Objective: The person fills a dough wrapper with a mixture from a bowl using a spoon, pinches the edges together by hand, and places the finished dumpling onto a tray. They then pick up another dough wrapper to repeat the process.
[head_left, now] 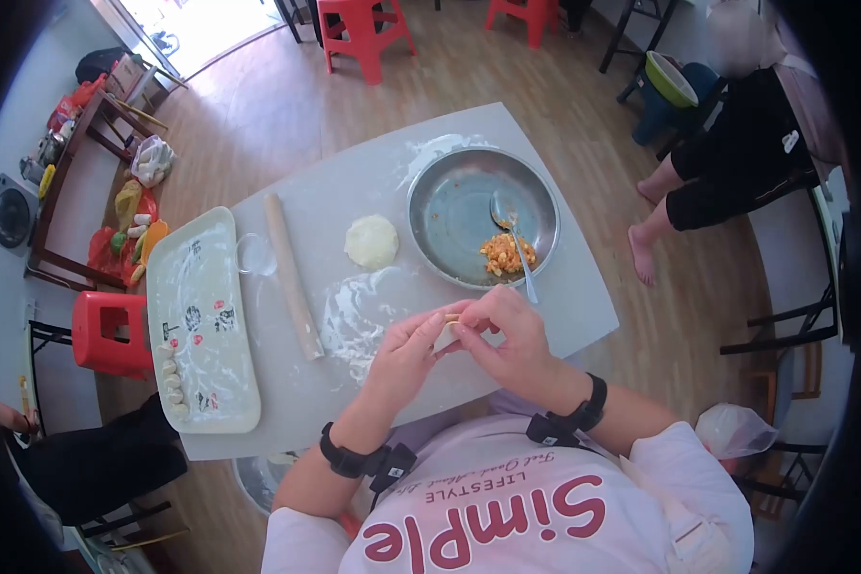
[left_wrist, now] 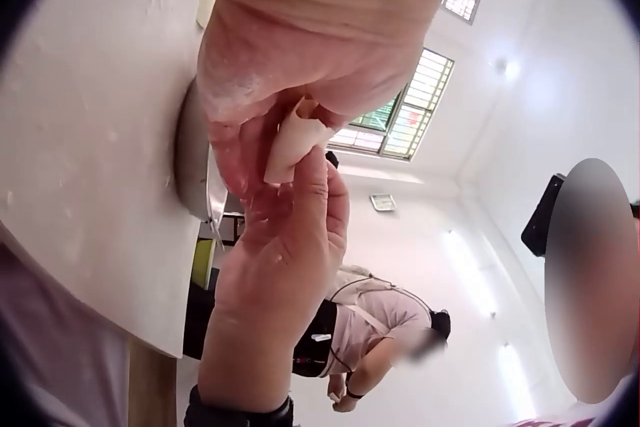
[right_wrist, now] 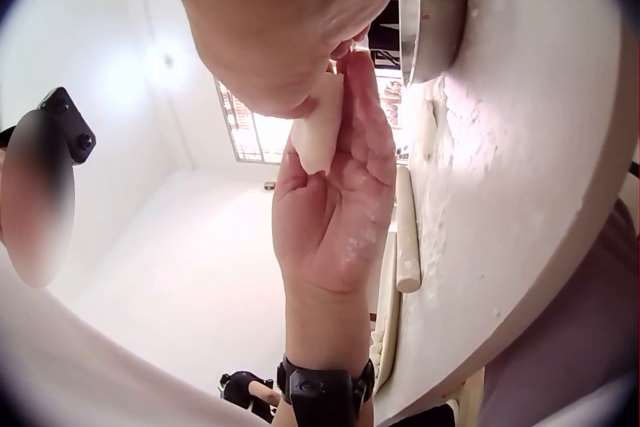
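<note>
Dough [head_left: 452, 323] pinched between our left hand [head_left: 404, 360] and right hand [head_left: 514, 337] near the bowl [head_left: 450, 234], head view, mostly hidden by them, left wrist view, its curled sheet against our right thumb [left_wrist: 313, 185], right wrist view, our left hand cradling it, our right hand covering its upper end.

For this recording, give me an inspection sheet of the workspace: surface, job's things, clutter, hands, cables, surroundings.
Surface: pale table, patches of flour.
Job's things: folded dough piece, held; dough round, on the table; rolling pin, between tray and dough round; dumplings, along the tray's edge; metal basin, holding filling and a spoon.
Clutter: clear round item between tray and rolling pin.
Hands: left hand and right hand both hold the dough piece.
Cables: nothing seen.
Surroundings: red stool beyond the table; another person to its right.
</note>
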